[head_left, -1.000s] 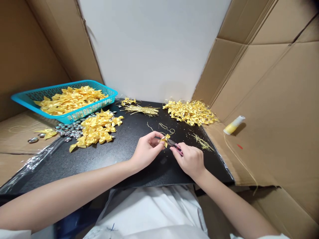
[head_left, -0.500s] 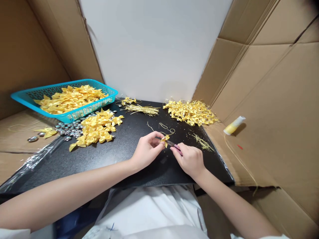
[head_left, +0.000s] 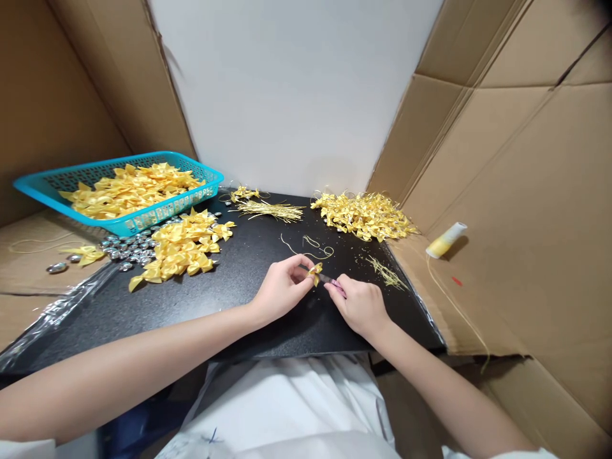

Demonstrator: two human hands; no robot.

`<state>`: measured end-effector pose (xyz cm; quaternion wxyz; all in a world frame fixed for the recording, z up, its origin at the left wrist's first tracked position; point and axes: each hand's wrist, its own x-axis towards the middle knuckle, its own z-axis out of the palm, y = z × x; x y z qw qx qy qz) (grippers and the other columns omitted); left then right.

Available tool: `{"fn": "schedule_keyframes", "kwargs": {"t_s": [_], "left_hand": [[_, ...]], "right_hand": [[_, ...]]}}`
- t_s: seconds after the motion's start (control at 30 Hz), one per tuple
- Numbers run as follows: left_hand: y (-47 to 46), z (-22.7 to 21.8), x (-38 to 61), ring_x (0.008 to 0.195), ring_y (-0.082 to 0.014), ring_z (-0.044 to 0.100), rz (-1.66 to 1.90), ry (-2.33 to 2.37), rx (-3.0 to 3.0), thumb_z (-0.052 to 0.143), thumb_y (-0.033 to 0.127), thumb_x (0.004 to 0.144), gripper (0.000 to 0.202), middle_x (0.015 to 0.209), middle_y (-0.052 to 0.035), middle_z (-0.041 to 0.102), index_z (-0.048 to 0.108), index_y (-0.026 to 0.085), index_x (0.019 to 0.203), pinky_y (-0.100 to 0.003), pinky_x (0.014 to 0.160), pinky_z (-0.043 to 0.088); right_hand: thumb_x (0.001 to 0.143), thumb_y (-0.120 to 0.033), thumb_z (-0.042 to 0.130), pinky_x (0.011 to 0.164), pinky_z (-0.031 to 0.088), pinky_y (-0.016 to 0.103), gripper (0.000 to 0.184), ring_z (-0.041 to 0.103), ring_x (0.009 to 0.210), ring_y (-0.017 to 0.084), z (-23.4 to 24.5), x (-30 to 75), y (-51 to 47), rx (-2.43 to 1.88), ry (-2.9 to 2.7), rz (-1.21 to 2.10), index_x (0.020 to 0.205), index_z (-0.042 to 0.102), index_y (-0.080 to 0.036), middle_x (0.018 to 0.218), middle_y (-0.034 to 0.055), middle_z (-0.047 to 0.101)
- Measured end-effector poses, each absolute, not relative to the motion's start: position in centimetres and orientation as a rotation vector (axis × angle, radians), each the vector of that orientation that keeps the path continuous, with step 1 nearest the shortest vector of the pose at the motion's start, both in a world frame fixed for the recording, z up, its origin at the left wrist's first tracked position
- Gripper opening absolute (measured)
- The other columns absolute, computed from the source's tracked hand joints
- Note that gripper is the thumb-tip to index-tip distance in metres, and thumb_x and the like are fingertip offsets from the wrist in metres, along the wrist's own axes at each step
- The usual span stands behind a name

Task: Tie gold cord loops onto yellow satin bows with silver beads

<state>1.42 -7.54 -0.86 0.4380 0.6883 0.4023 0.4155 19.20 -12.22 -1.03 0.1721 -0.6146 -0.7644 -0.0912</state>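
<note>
Between the thumb and fingertips of my left hand (head_left: 281, 288) is a small yellow ribbon bow (head_left: 316, 270). My right hand (head_left: 361, 306) is closed around pink-handled scissors (head_left: 337, 285), whose dark blades point left and meet the bow. Whether the blades are apart cannot be made out. Just beyond both hands, a loose gold cord (head_left: 315, 245) lies curled on the black table (head_left: 210, 319). Short gold cord pieces (head_left: 386, 274) are scattered right of my right hand.
A turquoise basket (head_left: 172, 208) of yellow bows stands back left. Before it lie more bows (head_left: 186, 245) and silver beads (head_left: 129, 247). A gold cord bundle (head_left: 272, 209) and a heap of corded bows (head_left: 363, 213) lie farther back. At right is a thread spool (head_left: 445, 241); cardboard walls (head_left: 526, 191) flank the table.
The scissors and the bow stay together at nearly the same spot, with the bow slightly turned. The whole view has shifted a little; the piles look the same.
</note>
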Motion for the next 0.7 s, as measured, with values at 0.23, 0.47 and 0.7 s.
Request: {"fn": "schedule_keyframes", "kwargs": {"t_s": [0.23,0.47,0.7], "left_hand": [[-7.5,-0.9,1.4,0.058,-0.0131,0.062,1.019,1.012,1.703,0.061,0.026,0.076,0.011,0.068,-0.0007,0.069,0.057,0.018,0.082,-0.021,0.054,0.043],[-6.0,-0.8,0.5,0.064,-0.0153,0.066,1.163,0.986,1.578,0.064,0.030,0.074,0.018,0.072,-0.0017,0.071,0.054,0.019,0.084,-0.024,0.062,0.048],[-3.7,-0.2,-0.8,0.061,-0.0145,0.065,1.283,1.058,1.399,0.069,0.031,0.067,0.026,0.065,0.0010,0.068,0.054,0.018,0.084,-0.022,0.059,0.045]], "right_hand": [[0.091,-0.042,0.050,0.052,0.025,0.024,0.034,0.055,0.049,0.013,-1.0,20.0,-12.1,-1.606,-2.007,0.032,0.066,0.051,-0.019,0.056,0.0008,0.060],[0.082,-0.071,0.046,0.056,0.045,0.026,0.054,0.059,0.051,0.014,-0.2,20.0,-11.6,-1.215,-1.328,1.263,0.061,0.037,-0.022,0.056,-0.0017,0.058],[0.085,-0.066,0.049,0.100,0.043,0.041,0.051,0.056,0.120,0.025,-1.4,17.8,-11.7,-0.946,-0.911,1.835,0.065,0.050,-0.019,0.118,0.0146,0.065]]}}
